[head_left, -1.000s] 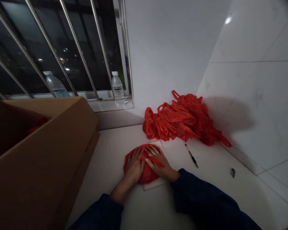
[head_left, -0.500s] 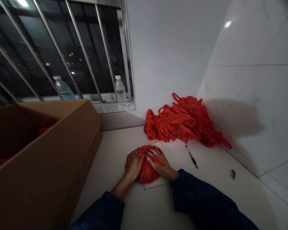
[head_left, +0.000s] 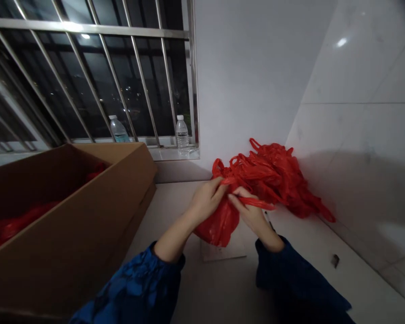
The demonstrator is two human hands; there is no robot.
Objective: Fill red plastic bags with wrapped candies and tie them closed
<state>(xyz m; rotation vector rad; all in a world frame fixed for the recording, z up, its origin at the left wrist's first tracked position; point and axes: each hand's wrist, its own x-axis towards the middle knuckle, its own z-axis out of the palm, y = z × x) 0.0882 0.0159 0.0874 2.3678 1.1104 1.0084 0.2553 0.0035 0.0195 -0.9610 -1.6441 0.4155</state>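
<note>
We find the left fingers (head_left: 213, 192) clenched around the gathered neck of a red plastic carrier bag (head_left: 219, 227), while the right fingers (head_left: 239, 197) pinch a handle (head_left: 258, 204) of it, drawn out sideways and apparently taut — though from here we can't be sure how much plastic they've caught. With both hands gripping high, the bag's bulk hangs below them, over a pale square card (head_left: 222, 253) on the tiled floor (head_left: 307, 256). Beyond lies a heap of red bags (head_left: 273, 175) against the wall; to the left, a cardboard box (head_left: 70, 225) holds more red plastic (head_left: 13, 225).
</note>
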